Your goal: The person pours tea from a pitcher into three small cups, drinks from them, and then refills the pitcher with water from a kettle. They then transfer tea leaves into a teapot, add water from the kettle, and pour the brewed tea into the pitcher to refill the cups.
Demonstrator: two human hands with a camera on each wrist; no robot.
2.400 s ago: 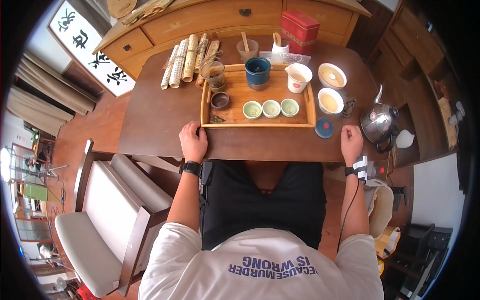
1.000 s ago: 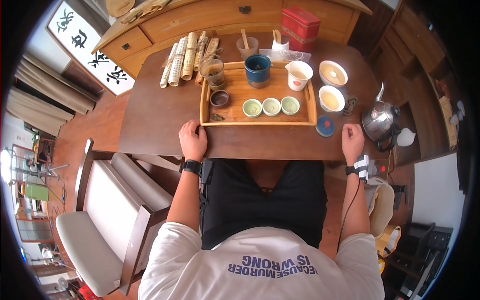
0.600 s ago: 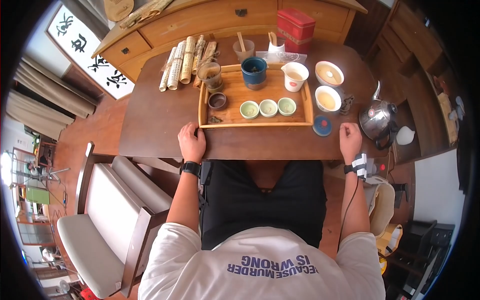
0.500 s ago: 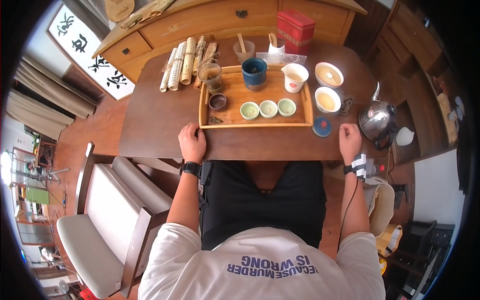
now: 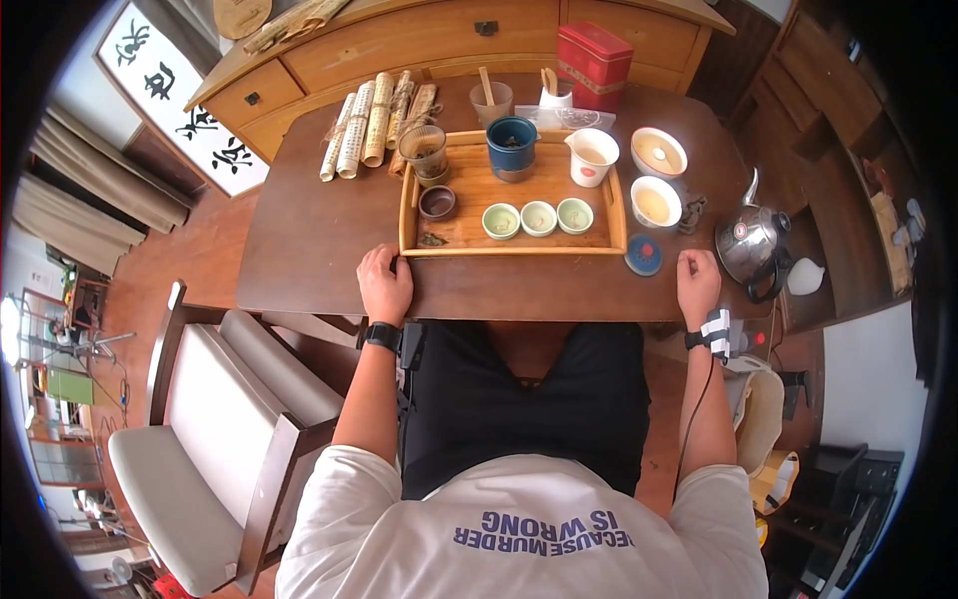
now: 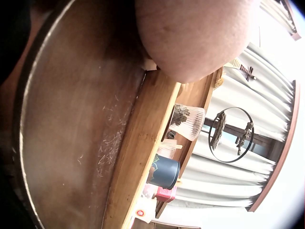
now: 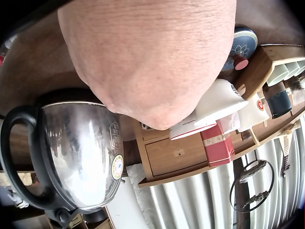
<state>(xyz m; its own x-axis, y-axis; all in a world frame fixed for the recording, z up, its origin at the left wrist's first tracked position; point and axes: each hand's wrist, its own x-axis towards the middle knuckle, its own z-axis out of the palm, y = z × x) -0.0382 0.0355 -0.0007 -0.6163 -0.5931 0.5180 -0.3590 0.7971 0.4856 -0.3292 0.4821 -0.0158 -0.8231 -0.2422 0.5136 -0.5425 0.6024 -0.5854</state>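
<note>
My left hand (image 5: 385,284) rests on the dark table beside the front left corner of a wooden tray (image 5: 519,252), its fingers relaxed and holding nothing. To the right, my right hand (image 5: 700,283) lies on the table with loosely curled fingers, also holding nothing. It sits between a blue lid (image 5: 644,256) with a red knob and a steel kettle (image 7: 81,152). On the tray stand several green teacups (image 5: 539,219), a white pitcher (image 5: 592,157), a blue cup (image 5: 512,148), a ribbed glass (image 6: 188,121) and a small dark cup (image 5: 437,204). Hand backs hide most fingers in both wrist views.
Two white bowls (image 5: 656,203) stand right of the tray. Behind it are a red tin (image 7: 218,145), a frosted cup (image 5: 491,104) and a white holder with wooden tools (image 5: 555,96). Tied paper scrolls (image 5: 353,130) lie at the back left. A chair (image 5: 205,429) stands at left.
The head view shifts slightly. Both hands and the tea things keep their places on the table.
</note>
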